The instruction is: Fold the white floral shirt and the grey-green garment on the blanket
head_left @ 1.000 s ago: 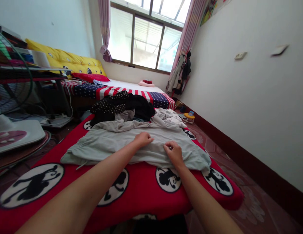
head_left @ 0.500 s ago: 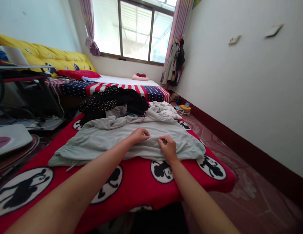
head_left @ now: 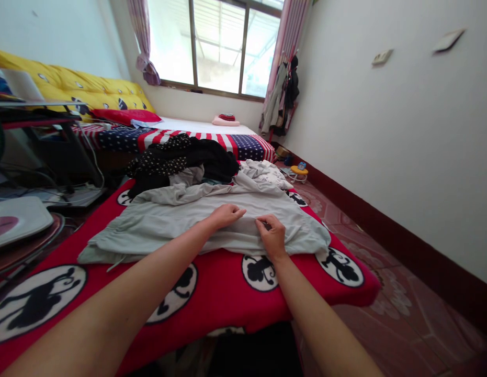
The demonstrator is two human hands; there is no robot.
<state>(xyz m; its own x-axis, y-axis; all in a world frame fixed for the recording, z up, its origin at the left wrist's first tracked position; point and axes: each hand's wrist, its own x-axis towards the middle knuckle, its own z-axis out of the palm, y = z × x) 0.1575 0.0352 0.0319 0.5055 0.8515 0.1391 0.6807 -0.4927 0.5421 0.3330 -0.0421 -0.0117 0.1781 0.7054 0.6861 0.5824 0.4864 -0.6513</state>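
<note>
A pale grey garment [head_left: 168, 225], with a gathered edge and a thin cord at its left end, lies spread across a red blanket [head_left: 219, 277] with black-and-white round figures. My left hand [head_left: 226, 215] is closed over its middle, fingertips together at the cloth; the undersides of the fingers are hidden. Just to the right, my right hand [head_left: 271, 234] pinches the same cloth between thumb and forefinger. A small gap separates the two hands.
Behind the garment lie a heap of black clothes [head_left: 204, 157], partly dotted, and a whitish patterned cloth [head_left: 264, 174]. A bed [head_left: 180, 126] stands beyond. To the left are a cluttered desk [head_left: 39, 123] and a white seat [head_left: 21, 220]; a small yellow stool [head_left: 298, 170] is on the floor at right.
My left hand has shifted slightly right and its fingers lie flatter over the cloth. The right hand stays almost in place, still pinching. The view has tilted slightly.
</note>
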